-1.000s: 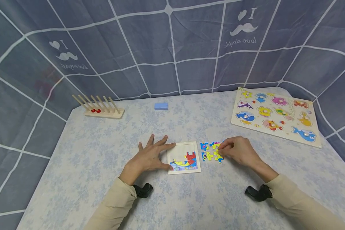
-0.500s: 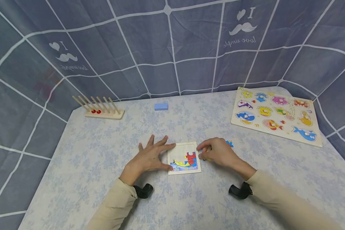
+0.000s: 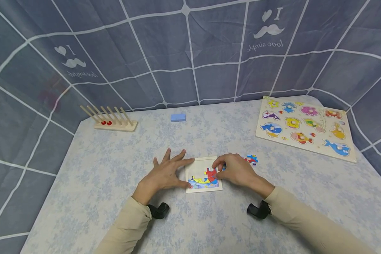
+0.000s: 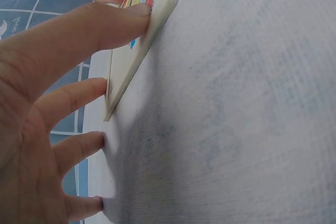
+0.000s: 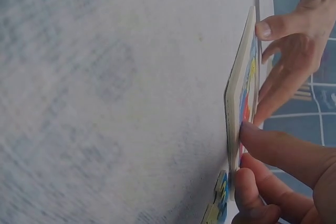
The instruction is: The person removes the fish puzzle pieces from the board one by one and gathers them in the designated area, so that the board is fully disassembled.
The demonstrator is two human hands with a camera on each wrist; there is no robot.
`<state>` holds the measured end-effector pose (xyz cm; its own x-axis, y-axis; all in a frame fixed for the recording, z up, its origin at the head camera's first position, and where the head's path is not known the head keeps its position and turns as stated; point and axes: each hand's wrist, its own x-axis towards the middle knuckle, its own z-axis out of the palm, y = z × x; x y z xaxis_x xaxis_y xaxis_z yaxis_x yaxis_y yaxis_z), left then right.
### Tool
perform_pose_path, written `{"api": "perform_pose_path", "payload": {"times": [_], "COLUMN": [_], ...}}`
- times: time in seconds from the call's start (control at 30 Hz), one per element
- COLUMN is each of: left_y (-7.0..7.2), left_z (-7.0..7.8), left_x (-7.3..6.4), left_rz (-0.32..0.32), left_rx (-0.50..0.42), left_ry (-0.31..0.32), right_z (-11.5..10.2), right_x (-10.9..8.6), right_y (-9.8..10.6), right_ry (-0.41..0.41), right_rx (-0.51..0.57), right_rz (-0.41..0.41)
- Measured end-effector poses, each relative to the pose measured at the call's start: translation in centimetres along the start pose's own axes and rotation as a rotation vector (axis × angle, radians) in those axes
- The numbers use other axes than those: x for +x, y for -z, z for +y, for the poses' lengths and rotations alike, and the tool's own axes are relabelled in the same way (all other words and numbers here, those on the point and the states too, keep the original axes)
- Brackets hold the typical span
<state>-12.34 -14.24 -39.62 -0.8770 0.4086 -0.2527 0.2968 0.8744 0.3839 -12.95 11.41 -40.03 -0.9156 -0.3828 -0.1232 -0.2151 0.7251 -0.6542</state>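
A small square wooden puzzle tray (image 3: pixel 204 191) lies on the table, its lower part filled with a blue, yellow and red picture (image 3: pixel 211 175). My left hand (image 3: pixel 165 173) is spread at its left side, thumb and index finger touching the rim; the left wrist view shows the thumb (image 4: pixel 139 17) on the frame's edge. My right hand (image 3: pixel 238 171) reaches over the tray's right rim. Its thumb and fingers pinch a puzzle piece there, mostly hidden by the fingertips. Loose puzzle pieces (image 3: pixel 252 159) lie to the right, partly behind this hand.
At the back right stands a large sea-animal peg board (image 3: pixel 289 135). A wooden peg rack (image 3: pixel 114 126) with red beads is at the back left, and a blue block (image 3: pixel 178 117) sits at the back middle. A grey-blue checked curtain (image 3: pixel 216 81) hangs behind the table.
From the loose pieces, my right hand has moved left to the tray's right side, uncovering a blue and red piece. My left hand has stayed on the rim.
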Motion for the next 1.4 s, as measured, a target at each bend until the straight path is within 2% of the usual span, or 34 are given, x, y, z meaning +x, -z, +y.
{"api": "perform_pose_path", "payload": {"times": [0.27, 0.63, 0.9, 0.97, 1.1, 1.23, 1.4], "left_y": [0.2, 0.2, 0.1, 0.1, 0.0, 0.0, 0.1], "left_z": [0.1, 0.1, 0.0, 0.0, -0.1, -0.1, 0.0], "left_x": [-0.1, -0.1, 0.0, 0.0, -0.1, -0.1, 0.0], "left_rz": [-0.004, -0.011, -0.008, -0.010, -0.014, -0.007, -0.003], "left_rx": [-0.003, -0.001, 0.009, 0.011, 0.016, 0.024, 0.020], "left_ry": [0.003, 0.004, 0.000, 0.004, 0.018, 0.016, 0.003], "right_z": [-0.2, -0.3, 0.0, 0.0, 0.2, 0.5, 1.3], "right_x": [0.2, -0.1, -0.1, -0.1, 0.1, 0.1, -0.3], "right_y": [-0.1, 0.0, 0.0, 0.0, -0.1, 0.1, 1.3], "right_ry": [0.007, 0.136, 0.145, 0.156, 0.147, 0.081, -0.015], "right_rx": [0.018, 0.126, 0.168, 0.174, 0.200, 0.235, 0.265], "right_rz": [0.000, -0.116, -0.170, -0.158, -0.079, -0.001, 0.016]}}
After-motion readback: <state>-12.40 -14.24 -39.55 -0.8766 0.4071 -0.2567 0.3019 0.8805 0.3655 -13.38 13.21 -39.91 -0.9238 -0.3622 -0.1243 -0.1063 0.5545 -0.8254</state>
